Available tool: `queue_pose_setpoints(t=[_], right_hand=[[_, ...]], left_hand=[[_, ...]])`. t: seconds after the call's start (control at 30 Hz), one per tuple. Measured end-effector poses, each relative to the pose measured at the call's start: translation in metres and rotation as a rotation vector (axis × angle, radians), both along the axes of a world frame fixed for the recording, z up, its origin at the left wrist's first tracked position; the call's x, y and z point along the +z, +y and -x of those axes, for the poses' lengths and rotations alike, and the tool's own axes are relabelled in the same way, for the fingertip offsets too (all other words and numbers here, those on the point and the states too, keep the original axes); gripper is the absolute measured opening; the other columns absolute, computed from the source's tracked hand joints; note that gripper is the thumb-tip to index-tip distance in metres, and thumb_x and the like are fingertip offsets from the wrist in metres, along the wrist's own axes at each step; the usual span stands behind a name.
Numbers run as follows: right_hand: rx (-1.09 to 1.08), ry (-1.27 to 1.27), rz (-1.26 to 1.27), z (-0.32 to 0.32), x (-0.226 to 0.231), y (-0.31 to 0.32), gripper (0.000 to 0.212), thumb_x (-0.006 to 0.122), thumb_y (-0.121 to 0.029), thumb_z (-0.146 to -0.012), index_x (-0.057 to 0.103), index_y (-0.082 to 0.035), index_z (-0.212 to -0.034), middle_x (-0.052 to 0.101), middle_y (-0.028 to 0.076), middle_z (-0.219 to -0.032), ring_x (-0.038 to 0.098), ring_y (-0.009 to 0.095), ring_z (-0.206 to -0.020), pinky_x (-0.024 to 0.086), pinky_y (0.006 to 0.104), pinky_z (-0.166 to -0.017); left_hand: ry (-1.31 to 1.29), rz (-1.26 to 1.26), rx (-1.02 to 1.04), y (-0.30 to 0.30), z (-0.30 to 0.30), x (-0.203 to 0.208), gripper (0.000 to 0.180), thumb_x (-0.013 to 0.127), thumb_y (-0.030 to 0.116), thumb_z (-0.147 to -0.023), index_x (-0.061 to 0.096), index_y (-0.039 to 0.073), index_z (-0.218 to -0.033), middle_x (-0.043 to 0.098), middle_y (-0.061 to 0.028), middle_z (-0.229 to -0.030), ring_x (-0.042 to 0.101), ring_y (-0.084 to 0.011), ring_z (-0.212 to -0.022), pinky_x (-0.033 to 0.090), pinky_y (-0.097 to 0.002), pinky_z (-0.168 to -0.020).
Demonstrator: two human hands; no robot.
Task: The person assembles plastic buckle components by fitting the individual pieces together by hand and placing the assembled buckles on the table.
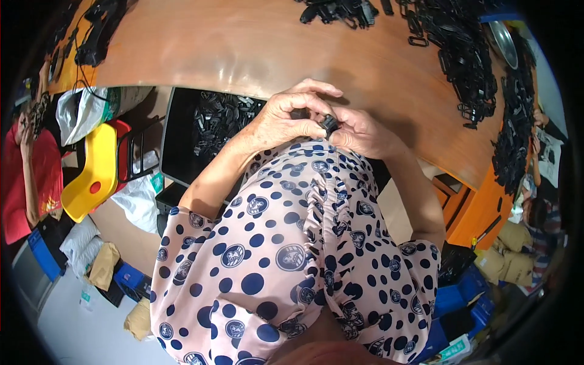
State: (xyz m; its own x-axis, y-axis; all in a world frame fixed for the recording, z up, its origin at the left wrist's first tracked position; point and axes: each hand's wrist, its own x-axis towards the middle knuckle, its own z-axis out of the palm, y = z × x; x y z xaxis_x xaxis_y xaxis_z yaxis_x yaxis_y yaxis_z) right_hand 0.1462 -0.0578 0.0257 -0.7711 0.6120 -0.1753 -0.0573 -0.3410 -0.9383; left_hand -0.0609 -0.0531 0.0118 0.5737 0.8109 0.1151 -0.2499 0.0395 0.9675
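Note:
At the near edge of the wooden table (243, 58), my two hands meet over a small black plastic part (329, 124). My left hand (289, 115) pinches it between thumb and fingers, with the other fingers bent above. From the other side, my right hand (362, 134) grips the same part with thumb and forefinger. Fingers cover much of the piece, so its exact kind cannot be made out. Below the table edge, beside my left forearm, a black tray (176, 137) holds many small black plastic pieces (222, 125).
Black plastic buckles (465, 67) lie heaped along the table's right side, with another pile (340, 11) at the far edge. A metal bowl (504, 44) sits at the far right. Left stands a yellow chair (91, 170), near a person in red (36, 176). Another person is partly visible at right.

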Motion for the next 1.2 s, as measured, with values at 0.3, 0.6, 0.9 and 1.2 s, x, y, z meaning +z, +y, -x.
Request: queue_pose_setpoints(t=[0.3, 0.6, 0.9, 1.2], right_hand=[[-0.036, -0.026, -0.555, 0.031, -0.013, 0.006, 0.024, 0.066, -0.014, -0.079, 0.056, 0.002, -0.094, 0.051, 0.007, -0.089, 0.051, 0.02, -0.084, 0.043, 0.0312, -0.074], [-0.326, -0.284, -0.396, 0.019, -0.02, 0.004, 0.035, 0.067, -0.003, -0.08, 0.054, 0.0, -0.113, 0.058, 0.007, -0.087, 0.054, 0.01, -0.07, 0.046, 0.022, -0.063], [-0.42, -0.477, -0.509, 0.023, -0.022, 0.004, 0.013, 0.061, -0.006, -0.084, 0.06, 0.001, -0.095, 0.06, 0.01, -0.077, 0.055, 0.014, -0.062, 0.044, 0.0256, -0.057], [-0.505, -0.501, -0.598, 0.034, -0.009, -0.003, 0.004, 0.059, -0.001, -0.082, 0.059, 0.0, -0.086, 0.057, 0.011, -0.073, 0.054, 0.019, -0.058, 0.043, 0.0278, -0.053]], left_hand=[[0.228, -0.108, 0.113, -0.014, 0.028, 0.017, 0.027, 0.077, 0.018, -0.068, 0.07, 0.007, -0.092, 0.056, -0.0114, -0.118, 0.055, -0.0214, -0.104, 0.047, -0.0337, -0.084], [1.301, -0.364, 0.186, -0.051, 0.143, 0.031, 0.039, 0.064, 0.038, -0.079, 0.062, 0.007, -0.103, 0.057, -0.0108, -0.115, 0.06, -0.0307, -0.095, 0.05, -0.0377, -0.076], [1.019, -0.724, 0.664, 0.12, 0.179, 0.024, 0.023, 0.054, 0.012, -0.087, 0.06, 0.006, -0.108, 0.057, -0.0155, -0.112, 0.056, -0.0342, -0.103, 0.047, -0.0378, -0.085], [0.797, -0.558, 1.059, 0.349, 0.222, -0.035, 0.043, 0.048, 0.036, -0.089, 0.055, 0.006, -0.12, 0.05, -0.018, -0.125, 0.045, -0.0338, -0.119, 0.036, -0.0398, -0.101]])
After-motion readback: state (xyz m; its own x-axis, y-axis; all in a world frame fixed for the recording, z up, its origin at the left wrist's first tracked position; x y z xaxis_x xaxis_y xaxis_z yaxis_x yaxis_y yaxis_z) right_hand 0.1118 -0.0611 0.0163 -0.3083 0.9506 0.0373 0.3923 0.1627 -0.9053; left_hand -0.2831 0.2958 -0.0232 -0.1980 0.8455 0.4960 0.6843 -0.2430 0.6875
